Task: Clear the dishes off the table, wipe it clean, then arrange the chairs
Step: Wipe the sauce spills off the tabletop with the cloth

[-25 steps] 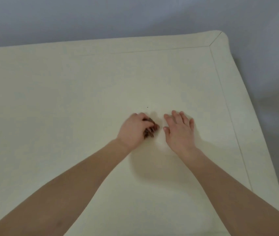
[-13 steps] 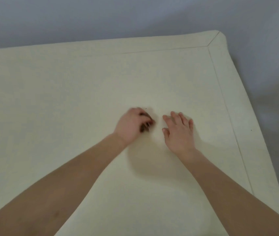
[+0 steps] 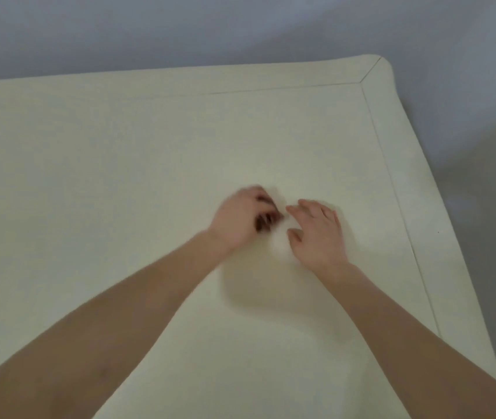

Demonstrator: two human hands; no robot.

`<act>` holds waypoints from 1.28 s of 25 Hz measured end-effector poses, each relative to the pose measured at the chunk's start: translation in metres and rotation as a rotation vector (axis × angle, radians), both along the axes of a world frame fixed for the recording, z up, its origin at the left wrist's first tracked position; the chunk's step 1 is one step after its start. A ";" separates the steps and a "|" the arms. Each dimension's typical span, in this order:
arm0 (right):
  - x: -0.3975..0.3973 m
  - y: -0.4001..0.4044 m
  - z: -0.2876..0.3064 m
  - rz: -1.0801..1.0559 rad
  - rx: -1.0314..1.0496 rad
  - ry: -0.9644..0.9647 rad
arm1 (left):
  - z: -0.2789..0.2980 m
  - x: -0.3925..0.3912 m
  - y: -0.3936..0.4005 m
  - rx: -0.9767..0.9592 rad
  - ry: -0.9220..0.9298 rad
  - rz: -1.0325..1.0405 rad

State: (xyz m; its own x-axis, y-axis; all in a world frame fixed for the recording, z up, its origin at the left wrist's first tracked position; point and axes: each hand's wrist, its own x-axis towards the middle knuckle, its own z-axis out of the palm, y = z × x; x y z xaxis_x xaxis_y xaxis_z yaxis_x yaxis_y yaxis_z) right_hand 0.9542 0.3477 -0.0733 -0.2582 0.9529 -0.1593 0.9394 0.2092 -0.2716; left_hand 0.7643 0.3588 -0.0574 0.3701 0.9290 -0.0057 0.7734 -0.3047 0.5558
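The left hand [image 3: 240,217] has its fingers [image 3: 260,198] clenched around a small dark wad [image 3: 266,219], probably a wiping cloth or scrubber, though blur prevents a firm identification. The wad sits under the curled fingers and against the table [image 3: 89,176], which suggests the wiping step of the task is in hand. Gripping the wad in a closed fist likely serves to put pressure on the surface.

The right hand [image 3: 316,231] lies flat just beside the left fingers, apart from them by a narrow gap. Its fingers are released and spread, palm down on the table, holding nothing. This placement probably braces the body while the left hand works.

No dishes are visible on the part of the table in view, so the clearing step appears done here. No chairs are in view.

Edges and room:
- Beyond the right fingers, a seam line [image 3: 392,176] runs parallel to the table's right edge [image 3: 440,207]; the edge is near but not touching the hand.
- Ahead of both sets of fingers, the surface continues to the far edge and a rounded corner [image 3: 384,63].
- To the outside of the left fingers, a wide stretch of surface offers room for long strokes.
- A wipe toward the right edge calls for care, since the wad could slip over it.
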 end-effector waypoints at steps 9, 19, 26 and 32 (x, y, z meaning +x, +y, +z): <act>0.005 0.031 0.002 -0.063 0.012 0.030 | -0.006 -0.039 0.082 -0.026 0.072 0.434; -0.023 0.104 0.013 -0.065 -0.098 -0.078 | -0.007 -0.031 0.048 -0.006 -0.023 0.084; -0.030 0.104 0.013 -0.101 -0.064 -0.060 | -0.014 -0.037 0.099 0.051 0.133 0.419; -0.025 0.109 0.010 -0.077 -0.020 -0.048 | -0.015 -0.056 0.091 0.053 0.045 0.092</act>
